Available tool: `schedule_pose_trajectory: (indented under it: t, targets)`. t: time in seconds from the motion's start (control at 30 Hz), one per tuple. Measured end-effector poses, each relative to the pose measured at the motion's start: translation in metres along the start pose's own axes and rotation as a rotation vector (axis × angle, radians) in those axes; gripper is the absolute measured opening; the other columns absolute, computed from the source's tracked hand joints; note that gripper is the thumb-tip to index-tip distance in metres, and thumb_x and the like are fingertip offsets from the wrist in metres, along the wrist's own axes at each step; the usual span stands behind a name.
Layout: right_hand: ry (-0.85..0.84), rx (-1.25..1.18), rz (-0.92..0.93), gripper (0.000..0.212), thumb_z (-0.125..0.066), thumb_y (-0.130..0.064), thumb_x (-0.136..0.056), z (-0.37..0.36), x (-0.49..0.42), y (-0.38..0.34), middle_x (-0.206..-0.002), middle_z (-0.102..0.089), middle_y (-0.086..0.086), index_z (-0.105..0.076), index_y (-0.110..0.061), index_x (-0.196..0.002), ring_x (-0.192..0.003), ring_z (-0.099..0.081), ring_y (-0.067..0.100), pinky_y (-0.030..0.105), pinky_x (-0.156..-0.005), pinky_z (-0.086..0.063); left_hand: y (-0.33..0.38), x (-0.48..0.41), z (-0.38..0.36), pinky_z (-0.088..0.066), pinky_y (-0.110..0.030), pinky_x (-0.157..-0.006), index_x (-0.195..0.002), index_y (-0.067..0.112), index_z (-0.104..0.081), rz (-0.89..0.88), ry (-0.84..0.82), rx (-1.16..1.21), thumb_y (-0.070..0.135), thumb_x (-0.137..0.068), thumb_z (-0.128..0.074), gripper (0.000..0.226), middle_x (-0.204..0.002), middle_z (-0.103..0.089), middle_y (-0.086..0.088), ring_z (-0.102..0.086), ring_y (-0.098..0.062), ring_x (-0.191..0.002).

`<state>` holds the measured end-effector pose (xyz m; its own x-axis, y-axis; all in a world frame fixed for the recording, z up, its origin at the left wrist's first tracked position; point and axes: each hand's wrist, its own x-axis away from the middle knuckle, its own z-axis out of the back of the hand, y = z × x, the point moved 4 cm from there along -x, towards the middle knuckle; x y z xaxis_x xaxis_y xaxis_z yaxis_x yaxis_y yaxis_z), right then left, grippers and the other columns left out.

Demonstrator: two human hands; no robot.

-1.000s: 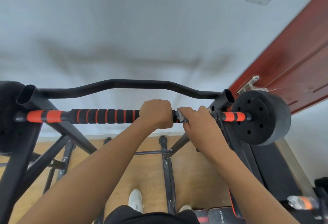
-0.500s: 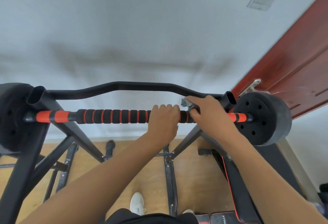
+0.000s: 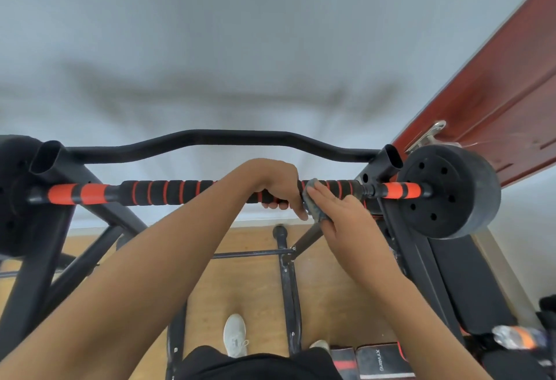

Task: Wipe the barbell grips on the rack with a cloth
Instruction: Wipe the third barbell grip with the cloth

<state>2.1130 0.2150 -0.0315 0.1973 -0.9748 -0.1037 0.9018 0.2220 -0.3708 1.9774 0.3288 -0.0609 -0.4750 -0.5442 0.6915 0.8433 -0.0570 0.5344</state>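
Observation:
A barbell (image 3: 168, 192) with black foam grips ringed in orange lies across a black rack (image 3: 57, 169). My left hand (image 3: 273, 184) grips the bar near its middle, fingers curled under it. Just to the right, my right hand (image 3: 340, 214) presses a small grey cloth (image 3: 314, 203) against the front of the grip with straight fingers. Only a bit of the cloth shows between the two hands.
A black weight plate (image 3: 451, 190) sits on the bar's right end, close to a red door (image 3: 496, 85). Another plate (image 3: 12, 199) is at the left end. A curved black crossbar (image 3: 210, 137) runs behind the barbell. A black bench (image 3: 469, 277) stands lower right.
My right hand has come down from the top of the bar to its front side with the cloth, fingers now straight. My left hand stays wrapped round the bar.

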Motion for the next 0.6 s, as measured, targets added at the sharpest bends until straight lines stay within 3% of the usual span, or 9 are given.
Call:
schedule_pose_trajectory:
  t: [0.07,0.13,0.2,0.27,0.37,0.43,0.53,0.6]
  targets:
    - [-0.005,-0.093,-0.056,0.050,-0.057,-0.010,-0.098,0.020,-0.004,0.010,-0.086,-0.057,-0.013,-0.056,-0.040,-0.139,-0.068,-0.047,0.009,0.016,-0.059,-0.035,0.001,0.008,-0.004,-0.052,-0.028,-0.062,-0.085,0.015,-0.066,-0.010,0.340,-0.203,0.053,-0.077,-0.085,0.043,-0.072,-0.070,0.004,-0.066,-0.011,-0.058]
    - [0.064,-0.084,-0.087,0.043,-0.053,-0.017,-0.101,0.036,-0.022,0.020,-0.077,-0.052,-0.007,-0.055,-0.041,-0.136,-0.062,-0.049,0.009,0.017,-0.054,-0.036,0.006,0.019,-0.020,-0.044,-0.030,-0.066,-0.091,0.022,-0.054,-0.001,0.730,-0.500,0.056,-0.084,-0.076,0.042,-0.076,-0.061,0.007,-0.060,-0.014,-0.067]
    - [0.080,-0.058,-0.120,0.042,-0.051,-0.019,-0.101,0.040,-0.043,0.022,-0.080,-0.054,-0.004,-0.054,-0.041,-0.137,-0.061,-0.053,0.010,0.021,-0.054,-0.042,0.009,0.022,-0.042,-0.035,-0.031,-0.064,-0.093,0.022,-0.048,-0.027,0.908,-0.622,0.047,-0.092,-0.069,0.033,-0.074,-0.051,0.005,-0.051,-0.016,-0.065]
    - [0.017,-0.023,-0.111,0.037,-0.051,-0.018,-0.098,0.028,-0.053,0.012,-0.083,-0.058,-0.003,-0.059,-0.036,-0.129,-0.068,-0.058,0.014,0.030,-0.060,-0.051,0.008,0.017,-0.048,-0.031,-0.032,-0.060,-0.088,0.019,-0.043,-0.008,0.985,-0.689,0.033,-0.094,-0.067,0.028,-0.065,-0.043,0.004,-0.044,-0.017,-0.057]
    - [-0.050,0.052,-0.056,0.025,-0.047,-0.008,-0.093,-0.001,-0.047,-0.003,-0.089,-0.062,-0.004,-0.063,-0.021,-0.107,-0.082,-0.054,0.025,0.036,-0.067,-0.045,0.009,0.010,-0.039,-0.034,-0.031,-0.058,-0.087,0.018,-0.045,0.015,0.913,-0.670,0.022,-0.098,-0.057,0.017,-0.060,-0.037,0.004,-0.043,-0.016,-0.054]
    - [-0.032,0.075,-0.033,0.036,-0.047,0.000,-0.091,-0.009,-0.039,-0.003,-0.101,-0.063,-0.002,-0.062,-0.019,-0.117,-0.082,-0.050,0.027,0.036,-0.068,-0.039,0.012,0.006,-0.028,-0.040,-0.031,-0.060,-0.085,0.017,-0.054,0.033,0.780,-0.598,0.026,-0.096,-0.062,0.016,-0.063,-0.047,0.004,-0.051,-0.016,-0.058]
    - [-0.033,0.057,-0.011,0.054,-0.050,0.008,-0.088,-0.012,-0.026,0.000,-0.132,-0.059,0.001,-0.055,-0.015,-0.137,-0.089,-0.053,0.031,0.036,-0.077,-0.043,0.007,-0.004,-0.010,-0.045,-0.028,-0.055,-0.077,0.012,-0.063,0.058,0.334,-0.265,0.033,-0.086,-0.080,0.029,-0.063,-0.060,0.001,-0.054,-0.014,-0.052]
    - [0.002,0.055,-0.020,0.065,-0.057,0.011,-0.086,-0.011,-0.013,0.000,-0.145,-0.055,-0.002,-0.053,-0.016,-0.144,-0.080,-0.053,0.028,0.035,-0.070,-0.048,0.005,-0.007,-0.005,-0.048,-0.026,-0.053,-0.078,0.007,-0.068,0.059,0.070,-0.048,0.026,-0.086,-0.082,0.025,-0.065,-0.062,-0.003,-0.052,-0.015,-0.050]
